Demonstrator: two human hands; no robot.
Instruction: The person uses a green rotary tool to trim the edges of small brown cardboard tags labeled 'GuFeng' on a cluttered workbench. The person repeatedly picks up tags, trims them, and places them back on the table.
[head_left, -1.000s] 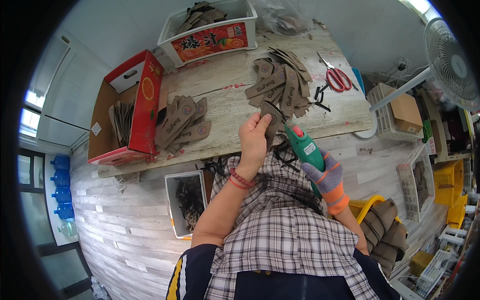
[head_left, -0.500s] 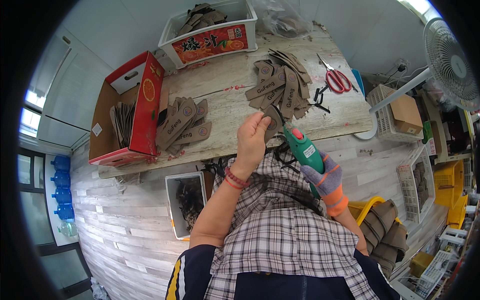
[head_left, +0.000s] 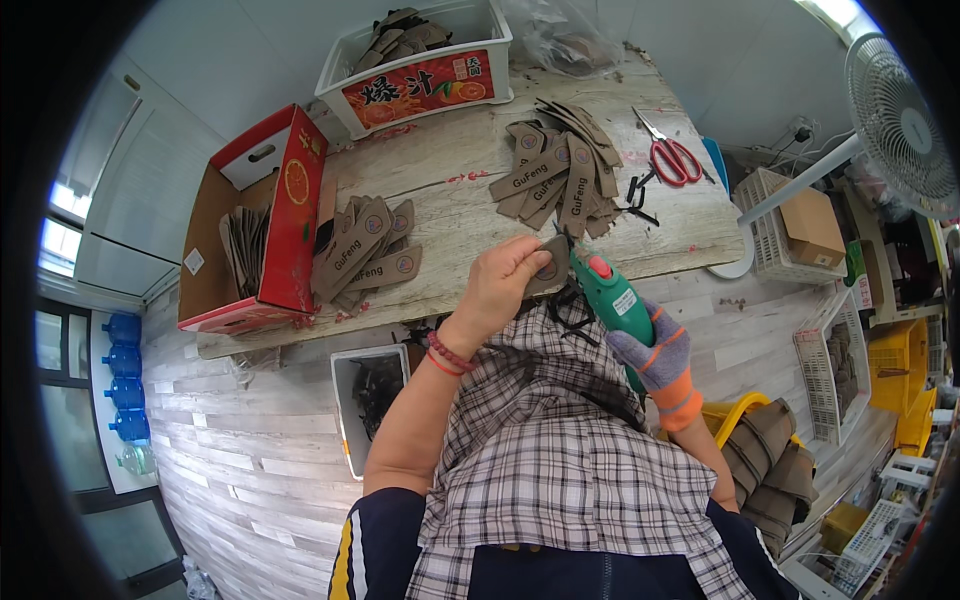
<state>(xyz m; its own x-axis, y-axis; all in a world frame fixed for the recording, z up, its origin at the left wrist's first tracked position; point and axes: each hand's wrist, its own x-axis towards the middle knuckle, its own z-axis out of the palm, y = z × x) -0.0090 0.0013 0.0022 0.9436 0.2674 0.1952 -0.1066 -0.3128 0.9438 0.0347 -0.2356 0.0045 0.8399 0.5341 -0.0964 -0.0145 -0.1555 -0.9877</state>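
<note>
Pinched in the bare fingers of my left hand (head_left: 503,282) is a brown strap piece (head_left: 549,264) with a rounded end, held over the table's front edge. My right hand (head_left: 655,352), in a grey and orange glove, is wrapped round a green handheld electric cutter (head_left: 613,296) with a red button. The cutter's tip meets or nearly meets the right edge of the strap piece; I cannot tell if they touch. Just beyond lies a pile of brown printed strap pieces (head_left: 577,190). More such pieces (head_left: 362,245) are heaped at the left, beside a red carton.
On the worn wooden table (head_left: 450,205) stand the red carton (head_left: 300,185) and a white crate (head_left: 420,90) holding pieces. Red-handled scissors (head_left: 676,162) lie right, near black scraps (head_left: 640,200). Below are a white bin (head_left: 345,440) and a yellow basket (head_left: 715,415). A fan (head_left: 905,130) stands right.
My left hand has turned and shifted slightly down, and the strap piece has swung to lie more sideways. The cutter has moved a little right and down with my right hand.
</note>
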